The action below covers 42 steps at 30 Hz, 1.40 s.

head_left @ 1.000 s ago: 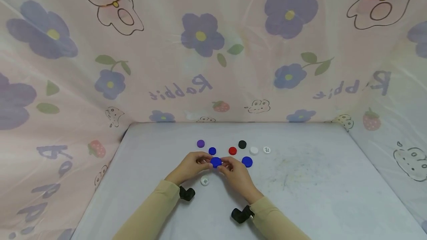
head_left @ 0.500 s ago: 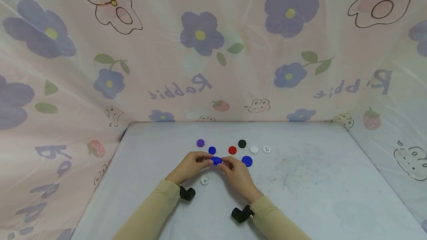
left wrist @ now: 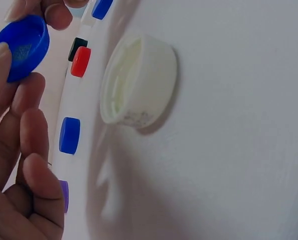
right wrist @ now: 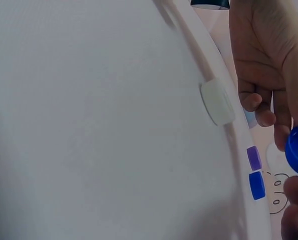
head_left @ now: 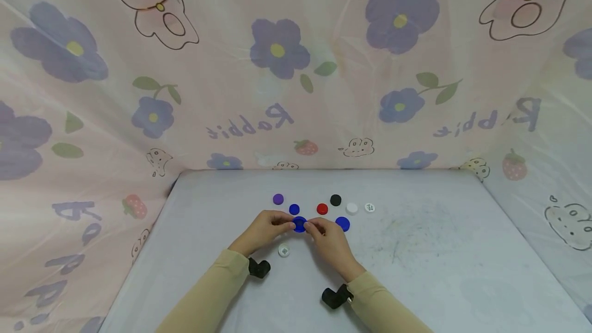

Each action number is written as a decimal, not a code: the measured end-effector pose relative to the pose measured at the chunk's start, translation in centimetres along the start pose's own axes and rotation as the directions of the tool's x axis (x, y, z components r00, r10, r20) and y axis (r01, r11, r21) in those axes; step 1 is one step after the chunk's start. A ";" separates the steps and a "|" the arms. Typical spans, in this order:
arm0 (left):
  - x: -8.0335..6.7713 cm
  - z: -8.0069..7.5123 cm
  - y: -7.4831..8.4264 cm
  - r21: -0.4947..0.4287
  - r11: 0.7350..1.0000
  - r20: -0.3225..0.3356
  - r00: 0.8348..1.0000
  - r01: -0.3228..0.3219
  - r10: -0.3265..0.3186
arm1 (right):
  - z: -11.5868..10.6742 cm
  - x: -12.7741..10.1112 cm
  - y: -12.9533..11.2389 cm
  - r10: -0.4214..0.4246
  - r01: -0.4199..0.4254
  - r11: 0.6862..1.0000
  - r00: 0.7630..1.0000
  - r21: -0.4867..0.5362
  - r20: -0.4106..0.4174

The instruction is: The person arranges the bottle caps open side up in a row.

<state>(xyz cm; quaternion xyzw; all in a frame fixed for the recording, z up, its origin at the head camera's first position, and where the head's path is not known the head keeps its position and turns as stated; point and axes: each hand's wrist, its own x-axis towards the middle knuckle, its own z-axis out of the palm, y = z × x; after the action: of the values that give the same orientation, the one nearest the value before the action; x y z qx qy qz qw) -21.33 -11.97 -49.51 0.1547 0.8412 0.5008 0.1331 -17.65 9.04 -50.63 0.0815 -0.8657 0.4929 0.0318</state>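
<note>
Closest to the person, a white cap (head_left: 284, 251) lies open side up on the grey table (head_left: 439, 251), just below the hands. Both hands are pinching one blue cap (head_left: 299, 224) between them – left hand (head_left: 262, 230) has fingertips clamped on its left edge, right hand (head_left: 329, 240) on the right edge, holding it just above the tabletop. Behind that sits a loose row of caps – purple (head_left: 278, 199), small blue (head_left: 294, 209), red (head_left: 322, 208), black (head_left: 335, 200), two white ones, plus a bigger blue cap (head_left: 343, 223) just beside the right hand's fingers.
</note>
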 end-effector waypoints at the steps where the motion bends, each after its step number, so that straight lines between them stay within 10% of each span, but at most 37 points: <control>1: 0.0 0.0 0.0 -0.006 1.000 -0.001 1.000 0.005 -0.005 | 0.0 0.0 0.0 -0.001 0.001 1.000 1.000 0.002 0.002; 28: -0.7 0.3 0.3 -0.052 0.998 -0.018 0.999 0.032 -0.033 | 0.0 -0.4 -0.1 -0.018 0.015 1.000 0.992 0.028 0.124; 42: -1.9 -0.6 -0.6 0.159 0.986 0.167 0.986 -0.040 0.013 | 0.1 -0.6 1.0 -0.015 0.021 0.999 0.985 -0.034 0.169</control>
<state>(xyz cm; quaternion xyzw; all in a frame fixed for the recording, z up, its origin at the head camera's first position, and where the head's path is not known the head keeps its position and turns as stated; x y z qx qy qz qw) -19.86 -13.45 -49.63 0.2175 0.8629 0.4179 0.1828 -17.23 9.49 -51.57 0.1303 -0.8733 0.4681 -0.0358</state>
